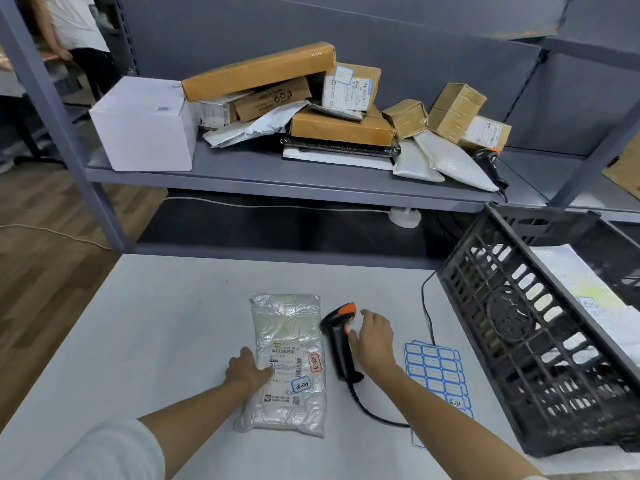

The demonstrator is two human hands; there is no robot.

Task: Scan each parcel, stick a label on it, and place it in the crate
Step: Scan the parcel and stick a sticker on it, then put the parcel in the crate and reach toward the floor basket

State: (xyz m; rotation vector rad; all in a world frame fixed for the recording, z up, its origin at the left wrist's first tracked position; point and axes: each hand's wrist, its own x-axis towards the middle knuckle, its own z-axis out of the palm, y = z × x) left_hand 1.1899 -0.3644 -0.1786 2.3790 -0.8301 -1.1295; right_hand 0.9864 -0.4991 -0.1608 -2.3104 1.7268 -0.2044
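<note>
A clear plastic-wrapped parcel (290, 362) lies on the white table (156, 323), carrying a shipping label, a red sticker and a blue-edged label (300, 385). My left hand (246, 370) rests on the parcel's left edge. A black and orange barcode scanner (341, 336) lies just right of the parcel. Over the scanner's handle hovers my right hand (372, 339), fingers spread and relaxed, gripping nothing. A sheet of blue-edged labels (437, 372) lies to the right. The black plastic crate (530, 344) stands at the table's right edge with a white parcel (585, 289) inside.
A grey shelf (277, 174) behind the table holds a white box (143, 124), several cardboard boxes (341, 128) and white mailers (446, 161), plus a second scanner (488, 161). The scanner's cable (374, 412) runs across the table. A person stands at the far left.
</note>
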